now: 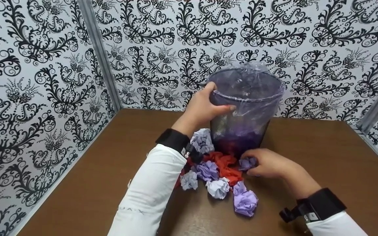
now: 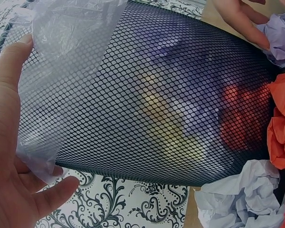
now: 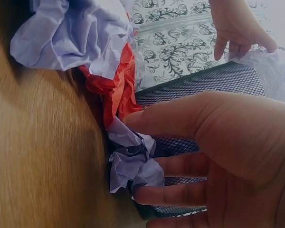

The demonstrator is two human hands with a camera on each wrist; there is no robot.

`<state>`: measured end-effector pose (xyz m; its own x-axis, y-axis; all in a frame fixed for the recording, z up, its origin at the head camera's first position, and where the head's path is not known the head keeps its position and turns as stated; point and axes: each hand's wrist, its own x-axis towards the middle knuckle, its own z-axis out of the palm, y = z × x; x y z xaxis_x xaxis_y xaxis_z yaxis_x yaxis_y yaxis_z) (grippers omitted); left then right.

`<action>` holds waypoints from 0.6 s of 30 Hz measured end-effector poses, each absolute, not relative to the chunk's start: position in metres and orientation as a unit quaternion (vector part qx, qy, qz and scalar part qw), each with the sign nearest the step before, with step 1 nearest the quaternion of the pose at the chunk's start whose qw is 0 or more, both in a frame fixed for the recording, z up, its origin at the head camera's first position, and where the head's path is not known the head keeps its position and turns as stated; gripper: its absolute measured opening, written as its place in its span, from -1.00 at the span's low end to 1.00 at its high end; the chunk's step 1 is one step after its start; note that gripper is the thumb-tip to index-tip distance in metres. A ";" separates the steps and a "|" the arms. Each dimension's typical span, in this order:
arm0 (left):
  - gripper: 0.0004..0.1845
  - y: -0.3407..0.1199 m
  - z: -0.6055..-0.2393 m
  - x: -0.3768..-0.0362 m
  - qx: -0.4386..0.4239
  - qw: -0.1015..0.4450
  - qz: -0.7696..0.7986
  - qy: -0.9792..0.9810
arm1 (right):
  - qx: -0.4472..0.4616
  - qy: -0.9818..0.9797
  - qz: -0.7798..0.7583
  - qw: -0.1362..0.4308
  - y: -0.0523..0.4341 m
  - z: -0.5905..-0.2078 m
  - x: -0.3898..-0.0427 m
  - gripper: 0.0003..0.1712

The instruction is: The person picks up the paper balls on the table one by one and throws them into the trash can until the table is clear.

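Gripping the rim of a black mesh wastebasket (image 1: 241, 127) lined with a clear plastic bag (image 1: 254, 88), the person's left hand (image 1: 205, 108) curls its fingers over the top edge as seen from the head camera, the basket standing on a brown wooden table (image 1: 323, 157) near the patterned back wall (image 1: 274, 32). The right hand (image 1: 267, 164) pinches a crumpled lilac paper ball (image 1: 247, 163) at the basket's foot, touching a heap of red paper (image 1: 226, 165) and more lilac and white paper balls (image 1: 218, 187). The basket's base is hidden behind that heap, and both sleeves are cut off by the lower edge.

From the left wrist, the mesh fills the picture; red, purple and yellowish shapes inside it are too blurred by mesh and bag to identify. Only the palm and thumb of the left hand (image 2: 9, 156) show, pressed against the bag's folded-over edge (image 2: 61, 47).

From the right wrist, the thumb and fingers (image 3: 180, 118) of the right hand close on the lilac paper ball (image 3: 130, 166) against the mesh; how much of the ball lies behind the fingers cannot be made out.
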<state>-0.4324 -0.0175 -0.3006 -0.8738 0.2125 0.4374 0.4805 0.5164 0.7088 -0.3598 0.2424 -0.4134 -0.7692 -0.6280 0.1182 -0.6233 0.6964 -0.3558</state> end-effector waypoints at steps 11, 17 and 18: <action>-0.22 -0.018 -0.301 -0.431 -0.200 0.145 -0.452 -0.857 | -0.318 0.928 -0.196 -0.003 0.242 -0.420 -0.361 -0.59; -0.21 -0.017 -0.300 -0.430 -0.201 0.145 -0.451 -0.857 | -0.317 0.929 -0.188 -0.016 0.243 -0.421 -0.361 -0.61; -0.21 -0.018 -0.301 -0.430 -0.201 0.145 -0.451 -0.857 | -0.317 0.929 -0.190 -0.013 0.243 -0.421 -0.361 -0.61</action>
<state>-0.4305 -0.0175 -0.3007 -0.8770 0.2142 0.4300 0.4757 0.5121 0.7152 -0.3613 0.2425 -0.4210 -0.7991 -0.5838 0.1436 -0.5934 0.7275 -0.3444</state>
